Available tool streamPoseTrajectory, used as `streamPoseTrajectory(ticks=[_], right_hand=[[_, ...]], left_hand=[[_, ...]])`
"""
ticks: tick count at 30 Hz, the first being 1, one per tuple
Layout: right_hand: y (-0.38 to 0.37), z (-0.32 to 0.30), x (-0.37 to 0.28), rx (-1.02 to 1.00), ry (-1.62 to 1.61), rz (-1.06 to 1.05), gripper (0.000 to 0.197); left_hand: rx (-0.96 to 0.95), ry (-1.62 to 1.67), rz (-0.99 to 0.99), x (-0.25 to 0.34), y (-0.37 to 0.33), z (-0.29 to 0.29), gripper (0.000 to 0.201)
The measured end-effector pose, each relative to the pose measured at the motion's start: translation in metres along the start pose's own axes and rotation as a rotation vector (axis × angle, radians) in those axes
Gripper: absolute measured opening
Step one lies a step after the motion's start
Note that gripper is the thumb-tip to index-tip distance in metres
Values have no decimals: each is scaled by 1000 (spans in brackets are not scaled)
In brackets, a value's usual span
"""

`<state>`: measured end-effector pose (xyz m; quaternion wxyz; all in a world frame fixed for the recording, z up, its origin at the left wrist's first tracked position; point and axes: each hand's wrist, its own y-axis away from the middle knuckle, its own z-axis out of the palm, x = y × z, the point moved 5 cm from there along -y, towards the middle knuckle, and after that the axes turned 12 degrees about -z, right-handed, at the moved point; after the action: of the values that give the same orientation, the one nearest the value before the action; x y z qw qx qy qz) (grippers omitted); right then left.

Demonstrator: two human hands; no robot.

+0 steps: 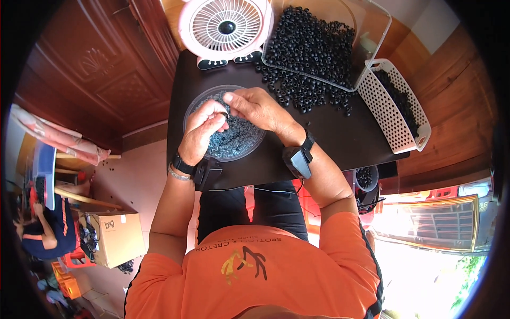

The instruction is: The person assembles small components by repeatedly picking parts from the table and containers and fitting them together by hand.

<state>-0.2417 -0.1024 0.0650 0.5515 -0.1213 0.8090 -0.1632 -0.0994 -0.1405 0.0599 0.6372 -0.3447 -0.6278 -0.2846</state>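
Note:
My left hand (pixel 202 130) is closed in a pinch around a small black ring-like part (pixel 226 115), whose edge shows between thumb and fingertips. Close beside it on the right, my right hand (pixel 257 109) has its thumb and fingers pressed together; anything in them is too small or hidden to make out. Both hands hover over a round clear tray (pixel 234 154) holding many small bluish, see-through pieces. A dark band with a boxy device sits on each wrist.
A clear bin (pixel 390 24) lies tipped at the back, black ring-like parts (pixel 311 48) spilling onto the dark table (pixel 340 138). A pink fan (pixel 227 26) stands behind the tray. At right is a white perforated basket (pixel 390 109) of black pieces. Another person (pixel 45 234) sits far left near a cardboard box (pixel 119 239).

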Motion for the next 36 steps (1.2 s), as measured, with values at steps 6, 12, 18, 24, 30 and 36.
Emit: streamPoseTrajectory(ticks=[6,12,18,24,30,36], right_hand=[[1,6,-5,-94,110,-43,31],[2,6,-12,-104,52,-79,17],[0,4,-5,-28,-367,-90,10],[2,-3,-13,13,-367,-105,16],[4,-4,-19,14,-379,-116,17],[5,-4,-24,46,-336,-138,14]], left_hand=[[33,-80,-7,3,3,2,17],[55,76,-33,-2,2,-12,20],[1,328,-42,-5,3,-15,19],[-79,457,-65,-4,3,-11,19],[-41,405,-99,-6,4,-12,18],[22,332,-103,-5,4,-11,17]])
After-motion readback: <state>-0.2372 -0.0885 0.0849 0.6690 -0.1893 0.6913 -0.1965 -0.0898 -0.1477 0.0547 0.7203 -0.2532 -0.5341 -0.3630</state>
